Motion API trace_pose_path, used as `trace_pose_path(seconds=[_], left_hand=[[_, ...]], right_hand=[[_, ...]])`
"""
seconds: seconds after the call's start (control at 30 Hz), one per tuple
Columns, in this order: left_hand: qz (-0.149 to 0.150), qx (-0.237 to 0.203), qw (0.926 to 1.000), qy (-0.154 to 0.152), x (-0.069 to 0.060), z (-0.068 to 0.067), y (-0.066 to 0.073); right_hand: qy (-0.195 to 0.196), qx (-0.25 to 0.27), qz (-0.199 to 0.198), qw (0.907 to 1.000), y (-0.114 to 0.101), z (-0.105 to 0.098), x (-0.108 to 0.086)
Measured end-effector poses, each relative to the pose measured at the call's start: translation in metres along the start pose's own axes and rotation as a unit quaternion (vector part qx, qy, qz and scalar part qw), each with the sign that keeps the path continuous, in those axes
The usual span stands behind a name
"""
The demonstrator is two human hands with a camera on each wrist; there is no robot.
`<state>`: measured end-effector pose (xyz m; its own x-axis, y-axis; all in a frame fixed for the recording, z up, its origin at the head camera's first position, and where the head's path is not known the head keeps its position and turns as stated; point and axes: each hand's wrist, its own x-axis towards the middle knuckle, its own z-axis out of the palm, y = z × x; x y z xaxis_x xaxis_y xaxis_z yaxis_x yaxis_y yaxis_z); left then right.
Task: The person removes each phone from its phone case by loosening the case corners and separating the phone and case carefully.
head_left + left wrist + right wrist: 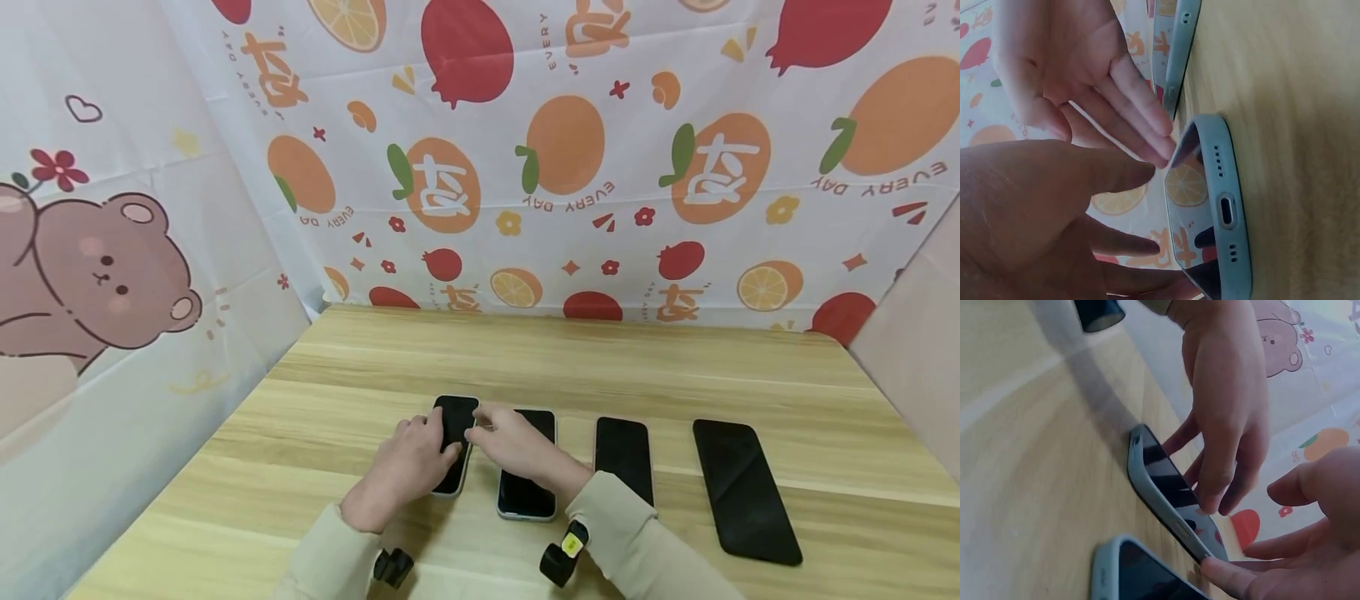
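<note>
The leftmost phone (456, 417) lies flat on the wooden table, screen up, in a pale blue-grey case (1219, 144) with its charging port showing in the left wrist view. My left hand (408, 462) is over its left side, fingers along the far-left edge and thumb above the dark screen. From the other side, my right hand (517, 442) reaches across the second phone (527, 496). One right fingertip (1216, 569) touches the leftmost phone's right edge in the right wrist view, while the other fingers are loosely extended. Neither hand plainly grips the phone.
To the right lie a third phone (624, 454), partly behind my right sleeve, and a larger black phone (748, 492), slightly slanted. A fruit-print cloth (480, 250) hangs behind the table (525, 350), and a bear-print cloth (112, 267) hangs on the left.
</note>
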<state>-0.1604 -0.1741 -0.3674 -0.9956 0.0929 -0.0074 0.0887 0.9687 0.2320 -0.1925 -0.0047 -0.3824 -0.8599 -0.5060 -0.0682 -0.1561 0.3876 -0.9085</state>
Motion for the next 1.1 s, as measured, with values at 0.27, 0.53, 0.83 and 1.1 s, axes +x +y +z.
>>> trace_pose_path(seconds=[0.27, 0.53, 0.83, 1.1], left_hand=[[0.028, -0.026, 0.9954, 0.088, 0.005, 0.009, -0.007], [-0.016, -0.153, 0.9837, 0.094, 0.020, 0.008, -0.015], [-0.024, -0.273, 0.9618, -0.010, 0.024, -0.001, -0.012], [-0.041, -0.292, 0.9552, 0.031, 0.023, -0.003, -0.015]], right_hand=[[0.004, 0.059, 0.029, 0.9978, 0.001, 0.007, -0.003], [0.003, 0.090, 0.043, 0.9950, 0.004, 0.005, -0.005], [-0.003, 0.121, 0.050, 0.9914, 0.005, 0.001, -0.003], [0.007, 0.185, 0.021, 0.9826, 0.002, -0.008, -0.003]])
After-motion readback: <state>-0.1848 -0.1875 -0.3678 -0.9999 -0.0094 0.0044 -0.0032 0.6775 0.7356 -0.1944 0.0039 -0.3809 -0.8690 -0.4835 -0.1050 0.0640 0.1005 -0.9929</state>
